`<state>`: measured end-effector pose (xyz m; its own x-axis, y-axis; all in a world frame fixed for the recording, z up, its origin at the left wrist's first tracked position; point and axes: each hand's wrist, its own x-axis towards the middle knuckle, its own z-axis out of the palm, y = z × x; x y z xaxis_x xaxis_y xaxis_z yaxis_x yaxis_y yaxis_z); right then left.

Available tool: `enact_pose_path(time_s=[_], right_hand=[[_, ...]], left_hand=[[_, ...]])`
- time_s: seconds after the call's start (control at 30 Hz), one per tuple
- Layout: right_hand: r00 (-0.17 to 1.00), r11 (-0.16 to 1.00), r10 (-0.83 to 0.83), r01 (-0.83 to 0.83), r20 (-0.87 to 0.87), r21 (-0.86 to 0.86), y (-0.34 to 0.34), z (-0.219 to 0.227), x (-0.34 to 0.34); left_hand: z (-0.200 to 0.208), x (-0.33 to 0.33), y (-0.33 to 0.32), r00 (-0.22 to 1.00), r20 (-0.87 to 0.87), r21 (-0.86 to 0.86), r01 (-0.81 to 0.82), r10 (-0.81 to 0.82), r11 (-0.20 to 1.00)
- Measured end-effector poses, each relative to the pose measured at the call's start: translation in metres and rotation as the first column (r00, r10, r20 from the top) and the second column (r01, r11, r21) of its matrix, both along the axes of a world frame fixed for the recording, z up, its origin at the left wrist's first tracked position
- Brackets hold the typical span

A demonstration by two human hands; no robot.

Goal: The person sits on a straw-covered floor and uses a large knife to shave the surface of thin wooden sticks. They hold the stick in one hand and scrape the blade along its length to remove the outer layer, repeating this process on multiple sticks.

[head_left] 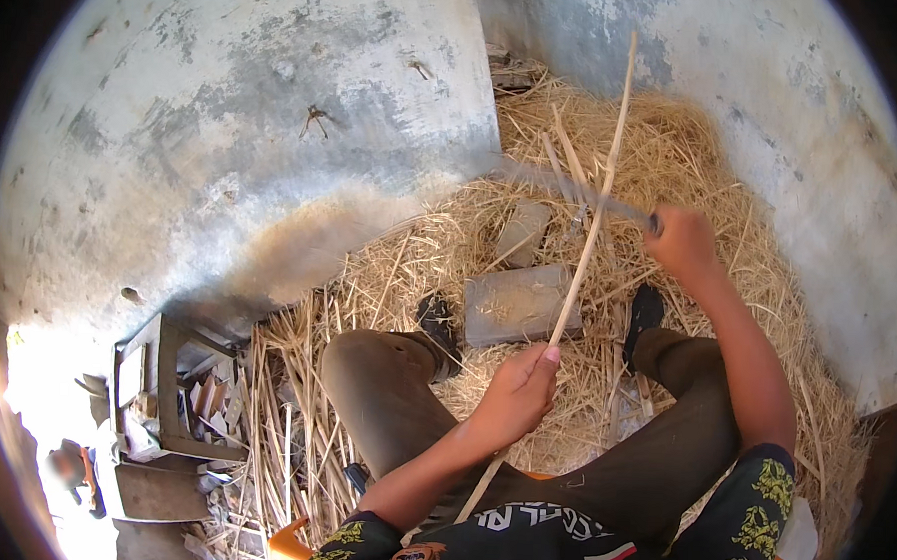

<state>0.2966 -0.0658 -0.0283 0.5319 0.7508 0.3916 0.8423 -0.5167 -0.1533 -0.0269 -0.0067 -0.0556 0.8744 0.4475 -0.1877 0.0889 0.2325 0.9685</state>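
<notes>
A long pale stick (574, 298), which looks like split bamboo or cane, runs up and slightly right across the middle of the view. My left hand (517, 395) is closed around its lower part, and the tail end passes down by my lap. My right hand (685, 248) grips the dark handle of a long-bladed knife (627, 210), like a machete. Its blade points left and crosses the stick well above my left hand. Toward the tip the blade is smeared by motion. Whether the edge touches the stick, I cannot tell.
Between my feet lies a wooden block (519, 305), with a smaller flat block (523, 233) beyond it. Shavings (675, 140) cover the floor. Long strips (292, 423) lie at my left near a wooden frame (168, 398) holding scraps. Worn walls (224, 150) stand ahead. Another person (72, 474) is far left.
</notes>
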Motion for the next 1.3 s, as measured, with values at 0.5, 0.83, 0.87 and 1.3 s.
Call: enact_pose_path(time_s=[0.5, 0.83, 0.87, 1.3], right_hand=[[0.991, 0.993, -0.119, 0.118, 0.065, 0.019, -0.009, 0.012, 0.002], [0.955, 0.98, 0.131, -0.165, 0.266, 0.107, -0.016, 0.003, 0.024], [0.978, 0.994, 0.009, -0.031, 0.209, 0.102, -0.018, 0.0, 0.03], [0.934, 0.935, -0.354, 0.354, 0.049, 0.015, -0.03, -0.004, 0.06]], left_hand=[[0.002, 0.003, -0.003, 0.977, -0.055, 0.707, -0.107, 0.206, 0.699], [0.007, 0.002, -0.006, 0.975, -0.109, 0.709, -0.06, 0.193, 0.703], [0.008, 0.003, -0.008, 0.981, -0.087, 0.702, -0.064, 0.174, 0.71], [0.009, 0.001, -0.007, 0.989, -0.108, 0.648, -0.007, 0.101, 0.762]])
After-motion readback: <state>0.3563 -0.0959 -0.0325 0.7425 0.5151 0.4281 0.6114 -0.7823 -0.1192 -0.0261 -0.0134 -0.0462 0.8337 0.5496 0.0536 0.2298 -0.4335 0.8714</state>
